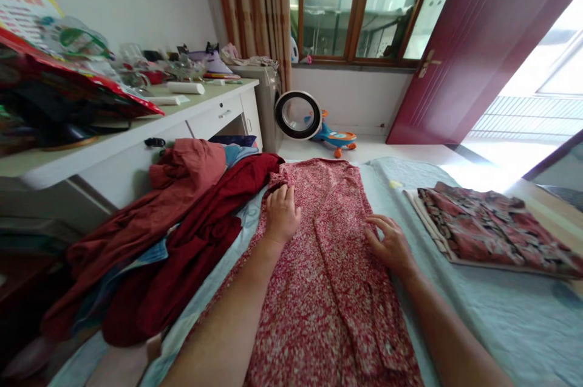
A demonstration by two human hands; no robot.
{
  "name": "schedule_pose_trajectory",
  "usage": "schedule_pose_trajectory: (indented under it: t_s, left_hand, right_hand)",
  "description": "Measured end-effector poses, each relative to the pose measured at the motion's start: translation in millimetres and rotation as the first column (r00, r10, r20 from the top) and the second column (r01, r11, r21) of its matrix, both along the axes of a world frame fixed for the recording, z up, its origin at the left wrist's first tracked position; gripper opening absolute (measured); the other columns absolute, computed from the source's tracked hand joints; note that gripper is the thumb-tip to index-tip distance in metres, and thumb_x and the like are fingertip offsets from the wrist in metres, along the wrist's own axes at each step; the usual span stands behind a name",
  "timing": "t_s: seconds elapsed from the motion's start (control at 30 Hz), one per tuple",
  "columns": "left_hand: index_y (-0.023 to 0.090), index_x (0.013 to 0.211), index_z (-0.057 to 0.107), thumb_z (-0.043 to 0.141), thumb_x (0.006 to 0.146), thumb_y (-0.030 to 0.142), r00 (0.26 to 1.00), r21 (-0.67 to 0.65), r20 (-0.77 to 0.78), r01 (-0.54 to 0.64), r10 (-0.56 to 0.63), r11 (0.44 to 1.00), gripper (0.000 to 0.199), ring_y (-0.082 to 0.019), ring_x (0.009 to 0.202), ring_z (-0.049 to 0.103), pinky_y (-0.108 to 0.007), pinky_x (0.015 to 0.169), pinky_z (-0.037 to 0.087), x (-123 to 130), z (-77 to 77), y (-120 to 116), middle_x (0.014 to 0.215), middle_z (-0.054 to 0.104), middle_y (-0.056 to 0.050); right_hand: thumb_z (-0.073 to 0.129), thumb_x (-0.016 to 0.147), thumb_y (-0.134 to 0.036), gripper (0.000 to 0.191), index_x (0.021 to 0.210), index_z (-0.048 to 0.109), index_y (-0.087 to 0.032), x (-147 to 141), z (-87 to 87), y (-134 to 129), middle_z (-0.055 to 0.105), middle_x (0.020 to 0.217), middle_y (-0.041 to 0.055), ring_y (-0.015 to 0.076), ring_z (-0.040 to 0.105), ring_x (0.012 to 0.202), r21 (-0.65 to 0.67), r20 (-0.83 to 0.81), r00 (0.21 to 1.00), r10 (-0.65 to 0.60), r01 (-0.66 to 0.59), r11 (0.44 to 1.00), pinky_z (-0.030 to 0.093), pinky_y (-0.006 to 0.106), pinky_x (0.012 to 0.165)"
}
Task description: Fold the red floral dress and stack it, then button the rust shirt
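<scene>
A red-and-white speckled garment (314,265) lies lengthwise in front of me on the light blue bed cover, with a long sleeve folded down over its right part. On its left edge, near the far end, my left hand (281,217) rests palm down beside a small bunch of fabric, thumb apart from the fingers. My right hand (389,244) lies at the garment's right edge, fingers spread and touching the cloth. Neither hand appears to grip the fabric. Creases run along the sleeve.
To the left are a dark red garment (195,247) and a salmon-coloured garment (186,162), both loosely heaped. Folded patterned clothes (492,229) lie on the bed cover (510,320) at right. Beyond stand a cluttered desk (218,98) and a washing machine (268,101) with its door open.
</scene>
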State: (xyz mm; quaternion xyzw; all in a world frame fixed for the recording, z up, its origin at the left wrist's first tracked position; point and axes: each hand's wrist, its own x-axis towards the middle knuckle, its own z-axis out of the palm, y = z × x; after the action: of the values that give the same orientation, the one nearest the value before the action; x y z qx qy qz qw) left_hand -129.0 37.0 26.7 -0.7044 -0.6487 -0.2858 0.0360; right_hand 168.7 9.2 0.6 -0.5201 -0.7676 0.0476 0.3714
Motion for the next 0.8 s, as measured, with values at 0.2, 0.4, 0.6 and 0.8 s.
schedule_pose_trajectory:
  t_s: [0.2,0.4,0.6,0.8]
  left_hand:
    - [0.011,0.147,0.027,0.063,0.079,0.025,0.881,-0.085,0.395,0.316,-0.259,0.945,0.078,-0.033,0.145,0.025,-0.049,0.118,0.026,24,1.6,-8,0.153,0.025,-0.021]
    - [0.020,0.151,0.023,0.066,0.078,0.026,0.595,-0.077,0.691,0.625,-0.411,0.777,0.085,-0.028,0.142,0.032,-0.046,0.116,0.033,45,1.4,-23,0.156,0.023,-0.015]
    - [0.019,0.126,0.058,0.060,0.077,0.013,0.590,-0.046,0.643,0.667,-0.488,0.744,0.049,-0.022,0.124,0.053,-0.042,0.113,0.038,47,3.5,-24,0.131,0.059,-0.008]
    - [0.017,0.099,0.066,0.051,0.083,0.013,0.791,0.038,0.539,0.321,-0.290,0.946,0.022,-0.019,0.103,0.061,-0.035,0.099,0.048,31,-2.8,-10,0.106,0.066,-0.007]
  right_hand:
    - [0.053,0.089,-0.037,0.026,0.105,0.066,-0.021,-43,26.7,18,0.070,0.098,0.0068,0.0190,0.065,0.085,-0.243,-0.216,0.970,0.107,-0.160,0.957,0.052,0.034,0.079]
    - [0.062,0.074,-0.028,0.081,0.148,0.029,-0.025,-80,22.4,49,0.062,0.119,0.0090,0.0111,0.062,0.069,-0.381,-0.488,0.853,0.185,-0.399,0.834,0.053,0.026,0.060]
    - [0.057,0.074,-0.025,0.044,0.118,0.063,-0.021,-87,-9.2,59,0.071,0.101,0.0044,0.0180,0.066,0.087,-0.271,-0.543,0.822,0.173,-0.367,0.890,0.055,0.033,0.079]
    - [0.051,0.080,-0.027,0.025,0.093,0.071,-0.023,-79,0.6,60,0.072,0.092,0.0035,0.0198,0.065,0.089,-0.156,-0.507,0.850,0.143,-0.254,0.955,0.051,0.038,0.089]
